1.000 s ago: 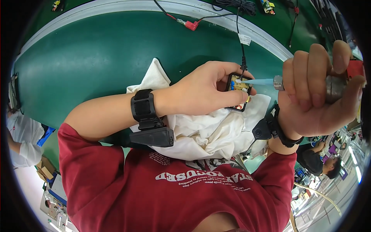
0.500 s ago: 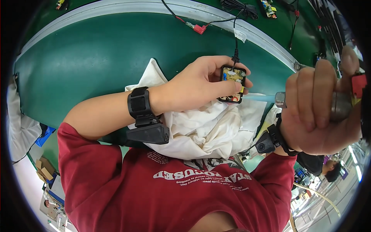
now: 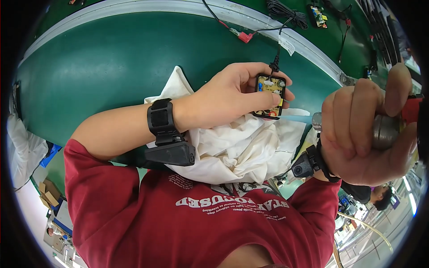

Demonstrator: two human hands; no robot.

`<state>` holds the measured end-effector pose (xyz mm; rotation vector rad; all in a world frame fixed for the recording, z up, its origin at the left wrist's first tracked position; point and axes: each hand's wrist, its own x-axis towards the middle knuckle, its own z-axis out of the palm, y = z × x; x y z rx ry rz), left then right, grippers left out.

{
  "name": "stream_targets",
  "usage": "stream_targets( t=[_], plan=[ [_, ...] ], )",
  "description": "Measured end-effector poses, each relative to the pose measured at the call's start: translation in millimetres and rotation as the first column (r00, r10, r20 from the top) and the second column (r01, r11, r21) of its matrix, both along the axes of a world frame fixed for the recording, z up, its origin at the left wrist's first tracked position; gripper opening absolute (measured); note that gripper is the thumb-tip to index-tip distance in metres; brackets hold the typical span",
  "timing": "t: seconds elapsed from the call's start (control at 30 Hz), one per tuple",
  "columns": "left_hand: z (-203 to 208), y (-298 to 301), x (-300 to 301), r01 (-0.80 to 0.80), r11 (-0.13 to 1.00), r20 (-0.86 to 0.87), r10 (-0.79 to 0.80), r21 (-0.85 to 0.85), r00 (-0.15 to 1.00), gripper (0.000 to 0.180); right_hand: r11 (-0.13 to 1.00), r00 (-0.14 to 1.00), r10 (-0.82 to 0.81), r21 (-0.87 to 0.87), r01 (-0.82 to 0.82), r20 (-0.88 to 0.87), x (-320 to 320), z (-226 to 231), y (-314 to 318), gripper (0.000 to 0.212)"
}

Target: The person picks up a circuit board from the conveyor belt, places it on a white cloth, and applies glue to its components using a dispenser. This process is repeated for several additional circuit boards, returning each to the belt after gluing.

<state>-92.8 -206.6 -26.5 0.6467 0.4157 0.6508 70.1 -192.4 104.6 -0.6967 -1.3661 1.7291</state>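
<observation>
My left hand (image 3: 239,94) is closed round a small open-topped black case holding a circuit board (image 3: 269,93), thumb across its near part and fingertips at its far right edge. A black cord (image 3: 276,60) runs from the case's far end. My right hand (image 3: 362,127) grips a dispensing tool with a metal body (image 3: 385,131), a red part at its back end and a pale blue tapered nozzle (image 3: 296,119). The nozzle points left, its tip at the case's near right corner; whether it touches cannot be seen. White cloth (image 3: 239,147) lies bunched below my left hand.
A green work surface (image 3: 120,58) stretches ahead, crossed by a pale metal rail (image 3: 165,8). Beyond lie a coiled black cable (image 3: 288,12), another circuit board (image 3: 319,17) and a red connector (image 3: 245,37) on wires. Cardboard boxes (image 3: 50,194) stand at the far left.
My right hand and the dispensing tool have shifted left and slightly down, bringing the nozzle to the case's near corner. The left hand keeps its hold. The view has shifted slightly.
</observation>
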Motion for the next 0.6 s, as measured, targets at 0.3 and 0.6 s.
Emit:
stream_targets(
  t=[0.3, 0.6],
  plan=[
    [0.0, 0.3, -0.3, 0.006, 1.000, 0.001, -0.006, -0.025, 1.000, 0.037, 0.998, 0.998, -0.042, -0.051, 0.040, -0.036, 0.5, -0.2, -1.2, 0.035],
    [-1.0, -2.7, 5.8, -0.064, 0.997, -0.023, 0.064, -0.034, 0.998, 0.031, 0.995, 0.986, -0.097, -0.031, 0.093, -0.134, 2.0, -7.5, -2.4, 0.060]
  ],
)
